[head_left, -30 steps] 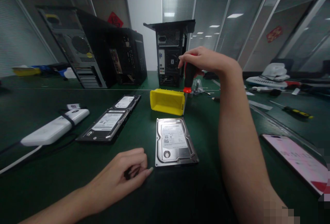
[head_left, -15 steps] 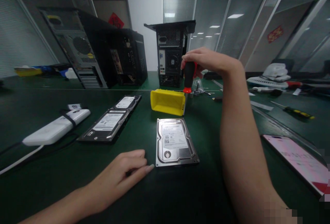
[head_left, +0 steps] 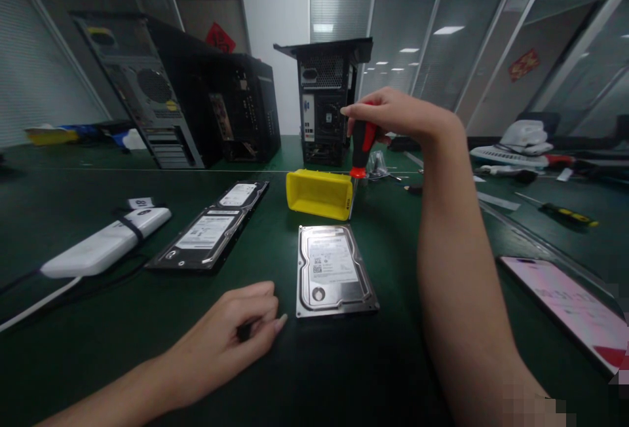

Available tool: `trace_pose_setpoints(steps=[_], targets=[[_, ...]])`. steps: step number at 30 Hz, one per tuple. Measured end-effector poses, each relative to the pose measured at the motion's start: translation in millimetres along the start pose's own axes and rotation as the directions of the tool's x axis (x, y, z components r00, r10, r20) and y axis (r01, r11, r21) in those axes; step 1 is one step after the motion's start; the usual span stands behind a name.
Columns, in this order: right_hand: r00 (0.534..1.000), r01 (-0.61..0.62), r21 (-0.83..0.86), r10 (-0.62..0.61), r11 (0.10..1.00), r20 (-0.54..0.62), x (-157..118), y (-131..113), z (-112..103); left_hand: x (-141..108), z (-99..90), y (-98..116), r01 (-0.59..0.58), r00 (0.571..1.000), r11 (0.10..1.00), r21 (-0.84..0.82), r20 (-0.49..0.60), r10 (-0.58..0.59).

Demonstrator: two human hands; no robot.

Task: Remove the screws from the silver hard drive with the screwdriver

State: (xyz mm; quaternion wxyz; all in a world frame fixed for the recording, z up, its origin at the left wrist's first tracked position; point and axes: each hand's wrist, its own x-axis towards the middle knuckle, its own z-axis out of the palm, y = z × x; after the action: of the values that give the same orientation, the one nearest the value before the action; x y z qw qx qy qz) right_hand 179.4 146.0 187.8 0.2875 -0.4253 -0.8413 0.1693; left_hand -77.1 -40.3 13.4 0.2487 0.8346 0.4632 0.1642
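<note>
My right hand (head_left: 376,112) grips a red and black screwdriver (head_left: 362,145) from above, its shaft pointing down beside the yellow bin. The tip is near the far right corner of a silver hard drive (head_left: 331,270) that lies label up; I cannot tell whether they touch. Left of that drive, my left hand (head_left: 250,322) rests on the table with its fingers curled in and nothing seen in them. Just beyond the drive, a small yellow plastic bin (head_left: 319,194) lies on its side, its opening towards me.
To the left lie two more hard drives (head_left: 211,230) and a white power strip (head_left: 105,243) with cables. Computer cases (head_left: 327,106) stand at the back. On the right are a phone (head_left: 560,302), a yellow and black screwdriver (head_left: 567,214) and a small plastic bag (head_left: 377,164).
The screwdriver handle now leans a little to the right, and my right fingers have shifted around it. My left thumb has drawn slightly back from the drive's edge.
</note>
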Motion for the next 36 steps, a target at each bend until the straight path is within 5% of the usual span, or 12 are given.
trace_pose_setpoints(steps=[12, 36], targets=[[0.994, -0.107, 0.089, 0.108, 0.99, -0.005, 5.9, -4.0, 8.3, 0.3, -0.8, 5.3, 0.02, 0.999, 0.999, -0.029, -0.033, -0.021], [0.997, 0.057, 0.078, -0.061, 0.995, 0.044, 4.7, -2.2, 7.0, 1.5, 4.4, -4.9, 0.003, 0.999, 1.0, -0.018, -0.044, -0.004]])
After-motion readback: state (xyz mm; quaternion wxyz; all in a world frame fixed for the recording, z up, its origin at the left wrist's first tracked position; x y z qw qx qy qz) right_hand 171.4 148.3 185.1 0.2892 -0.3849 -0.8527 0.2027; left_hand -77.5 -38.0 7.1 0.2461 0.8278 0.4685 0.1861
